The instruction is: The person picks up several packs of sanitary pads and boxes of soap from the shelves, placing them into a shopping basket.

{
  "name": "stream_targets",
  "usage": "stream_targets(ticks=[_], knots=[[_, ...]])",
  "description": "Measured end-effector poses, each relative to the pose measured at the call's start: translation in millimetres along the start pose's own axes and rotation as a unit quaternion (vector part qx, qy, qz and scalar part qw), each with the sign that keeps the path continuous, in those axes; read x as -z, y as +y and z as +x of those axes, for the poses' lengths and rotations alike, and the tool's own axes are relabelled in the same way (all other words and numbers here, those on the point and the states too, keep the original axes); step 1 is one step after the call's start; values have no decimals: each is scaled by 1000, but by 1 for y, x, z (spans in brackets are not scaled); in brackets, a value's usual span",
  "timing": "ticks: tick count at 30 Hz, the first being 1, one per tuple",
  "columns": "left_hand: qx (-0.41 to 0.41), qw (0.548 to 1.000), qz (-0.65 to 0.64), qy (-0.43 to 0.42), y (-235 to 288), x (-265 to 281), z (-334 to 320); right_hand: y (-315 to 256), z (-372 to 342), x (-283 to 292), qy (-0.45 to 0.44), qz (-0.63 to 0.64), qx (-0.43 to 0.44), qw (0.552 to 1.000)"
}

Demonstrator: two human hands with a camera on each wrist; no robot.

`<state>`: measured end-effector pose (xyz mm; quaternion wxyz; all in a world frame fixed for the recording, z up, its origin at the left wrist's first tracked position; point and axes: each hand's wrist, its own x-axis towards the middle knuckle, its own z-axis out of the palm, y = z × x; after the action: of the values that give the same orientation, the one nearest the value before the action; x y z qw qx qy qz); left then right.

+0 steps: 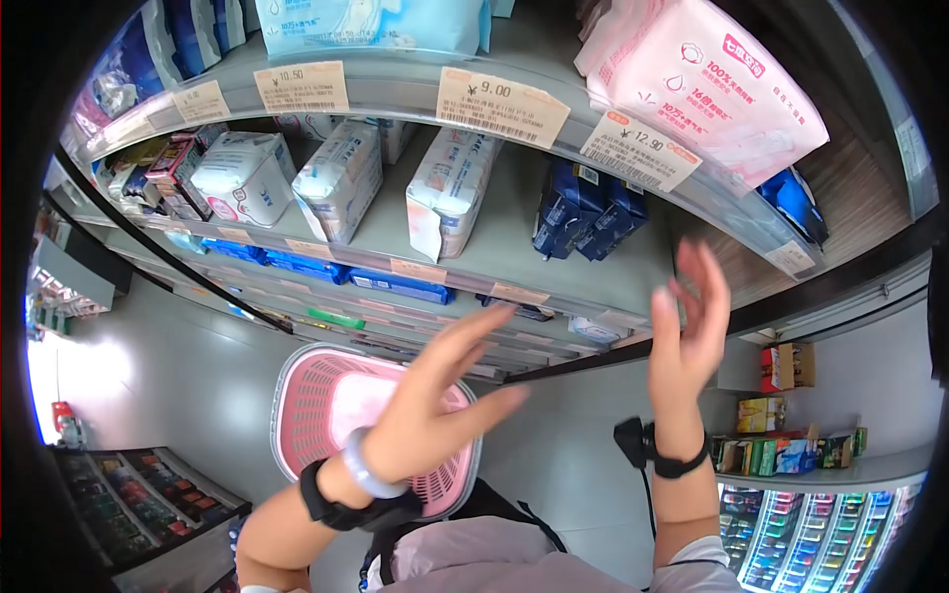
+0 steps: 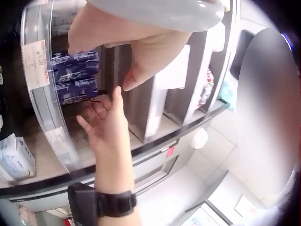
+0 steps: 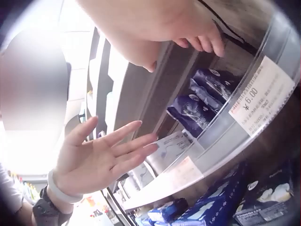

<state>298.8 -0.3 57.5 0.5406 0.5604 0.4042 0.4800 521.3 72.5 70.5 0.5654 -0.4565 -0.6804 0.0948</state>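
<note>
Both hands are raised in front of a shop shelf, palms facing each other with a gap between them. The left hand, with a pale bracelet, has its fingers extended and holds nothing. The right hand is also empty, its fingers loosely bent towards the shelf. Nearest to them, two dark blue packs stand side by side on the middle shelf. In the left wrist view the same dark blue packs lie just beyond the right hand. The left hand shows its palm in the right wrist view.
White packs stand further left on that shelf. A pink pack sits on the shelf above, over price tags. Below the left arm is a pink basket on the grey floor. More stocked shelves stand at lower right.
</note>
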Motion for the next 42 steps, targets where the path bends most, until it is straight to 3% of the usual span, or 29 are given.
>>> stream_targets(ticks=[1,3,5,6,7,8,9,11,13,14,15,16,17,19,20,21,22,23,25,26,28,31,33,35,37,39,41,42], knots=[[34,999,-14,36,-15,19,-18,-5,-17,9,-16,-3,25,1000],[123,982,-1,143,-69,61,-56,0,-50,25,-186,-14,54,981],[161,951,148,218,-115,101,-99,9,-94,9,-278,8,-62,958],[183,932,150,273,-152,121,-128,17,-118,-3,-322,-28,-95,942],[243,892,233,300,-158,130,-148,31,-144,-15,-362,-65,-128,921],[230,878,294,300,-200,157,-182,54,-177,-20,-404,-87,-164,895],[237,863,319,311,-215,168,-202,79,-210,-24,-443,-110,-199,867],[229,853,344,318,-234,187,-225,112,-262,-33,-531,-127,-348,763],[242,795,436,345,-251,209,-241,108,-293,-44,-520,-49,-454,722],[228,800,438,340,-264,222,-250,99,-310,-50,-492,7,-544,680],[275,771,453,354,-279,236,-257,90,-323,-57,-456,65,-625,630],[321,739,466,367,-289,247,-262,78,-331,-62,-443,66,-624,640],[309,746,466,362,-293,254,-265,65,-338,-65,-414,97,-646,634],[371,796,305,370,-299,265,-271,55,-365,-76,-378,128,-664,633],[366,800,305,365,-308,274,-274,64,-390,-86,-336,46,-660,670],[388,854,173,301,-320,281,-276,59,-400,-92,-293,-38,-652,698],[403,885,38,230,-330,290,-283,55,-409,-96,-216,-2,-642,735],[403,886,39,226,-328,288,-283,49,-409,-98,-213,-2,-643,735],[477,833,192,206,-319,280,-276,41,-407,-98,-163,-37,-623,764],[474,834,197,203,-324,285,-280,43,-409,-98,-163,-37,-620,766],[459,851,90,241,-349,295,-285,52,-421,-97,-158,-23,-610,776],[448,869,0,211,-297,300,-293,29,-418,-100,-179,-4,-587,790],[434,866,-50,242,-275,313,-313,2,-407,-103,-199,5,-576,793],[406,865,-96,277,-245,327,-341,-15,-401,-116,-157,148,-636,741],[399,846,-114,335,-222,340,-372,-23,-400,-131,-152,172,-646,728],[421,835,-104,338,-216,365,-412,-26,-417,-146,-147,197,-662,708],[439,811,-70,380,-226,393,-462,-12,-438,-169,-307,80,-612,724],[442,795,-111,400,-229,407,-480,-2,-461,-188,-335,37,-594,730]])
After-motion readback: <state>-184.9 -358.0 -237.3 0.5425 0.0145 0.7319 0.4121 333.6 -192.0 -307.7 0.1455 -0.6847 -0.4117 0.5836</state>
